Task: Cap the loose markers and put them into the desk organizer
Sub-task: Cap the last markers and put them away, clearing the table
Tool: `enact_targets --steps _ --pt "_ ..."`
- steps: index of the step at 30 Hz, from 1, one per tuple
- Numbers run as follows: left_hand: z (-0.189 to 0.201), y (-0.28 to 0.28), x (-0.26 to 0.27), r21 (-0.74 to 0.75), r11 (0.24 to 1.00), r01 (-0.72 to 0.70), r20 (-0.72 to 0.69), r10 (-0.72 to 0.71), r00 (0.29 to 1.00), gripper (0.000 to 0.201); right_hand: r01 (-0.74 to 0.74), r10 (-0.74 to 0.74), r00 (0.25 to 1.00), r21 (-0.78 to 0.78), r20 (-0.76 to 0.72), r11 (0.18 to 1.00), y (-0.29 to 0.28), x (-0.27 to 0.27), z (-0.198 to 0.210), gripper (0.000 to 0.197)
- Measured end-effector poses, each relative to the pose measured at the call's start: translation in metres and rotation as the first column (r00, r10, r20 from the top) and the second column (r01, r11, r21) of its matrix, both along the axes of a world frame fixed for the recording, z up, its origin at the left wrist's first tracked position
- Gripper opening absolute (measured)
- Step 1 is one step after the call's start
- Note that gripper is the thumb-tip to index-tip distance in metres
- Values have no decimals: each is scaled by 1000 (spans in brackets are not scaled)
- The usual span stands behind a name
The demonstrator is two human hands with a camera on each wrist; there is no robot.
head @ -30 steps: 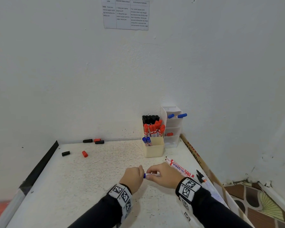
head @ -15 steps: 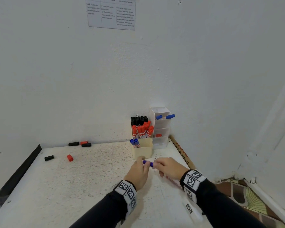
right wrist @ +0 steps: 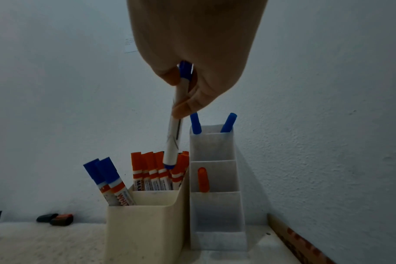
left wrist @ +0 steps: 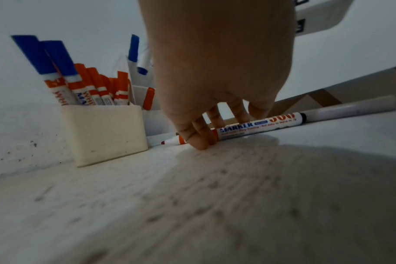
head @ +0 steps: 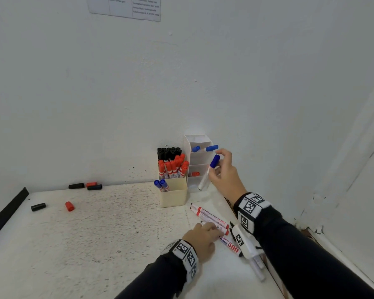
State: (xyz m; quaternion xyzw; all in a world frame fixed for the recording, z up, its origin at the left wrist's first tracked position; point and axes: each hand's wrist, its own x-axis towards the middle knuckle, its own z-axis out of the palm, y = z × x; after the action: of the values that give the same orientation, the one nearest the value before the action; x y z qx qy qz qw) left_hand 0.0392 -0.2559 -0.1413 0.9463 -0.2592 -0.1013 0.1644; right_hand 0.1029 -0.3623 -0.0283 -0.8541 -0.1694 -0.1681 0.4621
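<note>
The white table point(head: 95, 244) holds a cream cup point(head: 173, 195) and a white rack point(head: 200, 162) at 1 o'clock. Loose caps point(head: 69, 206) lie at 10 o'clock. Open markers point(head: 212, 219) lie at 4 o'clock.

The cream organizer point(right wrist: 136, 230) looks like smooth matt plastic; the white tiered organizer point(right wrist: 217, 210) beside it is translucent plastic. The tabletop point(head: 95, 234) is rough, speckled white. The far wall point(head: 203, 72) shows matt, grainy paint. Marker caps point(head: 69, 206) look glossy.

Wall notice point(head: 125, 7) cut off, text illegible.
</note>
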Motion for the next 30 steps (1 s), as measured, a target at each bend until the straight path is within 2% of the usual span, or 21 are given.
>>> enact_targets --steps 3,6,10,14,18,21,26,30 --pt "0 1 3 23 999 -34 23 34 999 34 -34 29 998 87 51 996 11 7 2 34" --pt "1 5 6 66 988 -138 17 137 990 34 -75 62 993 140 98 987 23 13 1 33" --pt "5 23 13 122 956 -268 -7 271 963 34 -87 79 995 167 52 982 38 22 -9 22" --pt "10 48 19 112 931 -348 -25 353 935 28 -126 125 992 70 17 990 54 22 -21 17" --pt "12 73 21 108 909 -403 -62 410 910 27 -112 112 994 -30 10 993 66 28 -37 23" --pt "9 84 22 32 902 -430 -107 431 896 10 -178 166 983 -179 -77 968 73 32 -49 23" --pt "3 90 21 -109 844 -526 -129 512 849 38 -167 145 983 -218 -113 962 79 32 -57 20" --pt "6 101 15 -196 776 -599 -136 584 800 38 -172 145 980 -211 -134 962 84 32 -55 17"
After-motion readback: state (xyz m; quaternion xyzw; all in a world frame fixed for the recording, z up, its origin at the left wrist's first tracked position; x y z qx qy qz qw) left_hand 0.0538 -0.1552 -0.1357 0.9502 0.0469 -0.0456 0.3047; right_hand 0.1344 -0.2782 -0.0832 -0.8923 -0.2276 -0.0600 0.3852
